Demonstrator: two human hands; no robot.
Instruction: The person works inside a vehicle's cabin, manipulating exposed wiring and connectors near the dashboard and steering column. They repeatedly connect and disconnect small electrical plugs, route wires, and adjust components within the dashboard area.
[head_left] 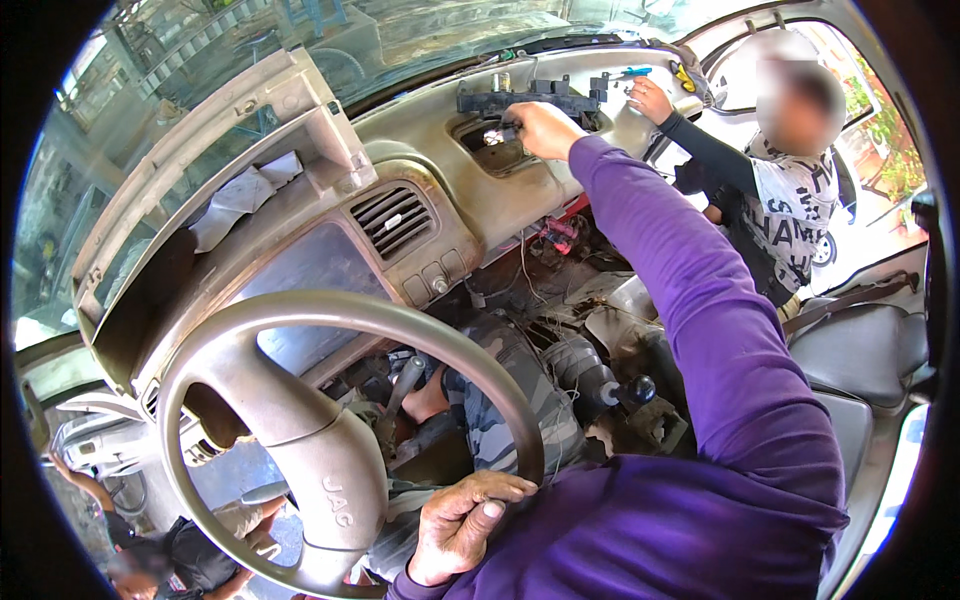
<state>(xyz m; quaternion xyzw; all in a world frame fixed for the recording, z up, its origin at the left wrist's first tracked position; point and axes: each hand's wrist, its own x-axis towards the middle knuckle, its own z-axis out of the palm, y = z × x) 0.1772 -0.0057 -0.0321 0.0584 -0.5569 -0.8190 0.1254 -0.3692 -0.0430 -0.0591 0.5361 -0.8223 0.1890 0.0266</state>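
Observation:
My right hand [540, 130] reaches across the dashboard [420, 140], fingers curled at the edge of a square opening [490, 150] on something dark that I cannot make out. Just above it lies a long black plastic bracket [475, 100]. My left hand [465, 520] is low by my body, beside the right side of the steering wheel [330, 310], its fingers bent and pressed together; what they hold, if anything, is hidden. A loose beige trim housing [110, 250] stands at the left of the dashboard, with crumpled paper [230, 210] inside.
A co-worker's hand [650, 100] is raised at the dash's right, near a blue-handled tool [635, 72] and yellow-handled pliers [685, 75]. Another person [180, 560] is outside at lower left. The gear lever [635, 390] stands below my right arm, a grey seat [850, 370] to the right.

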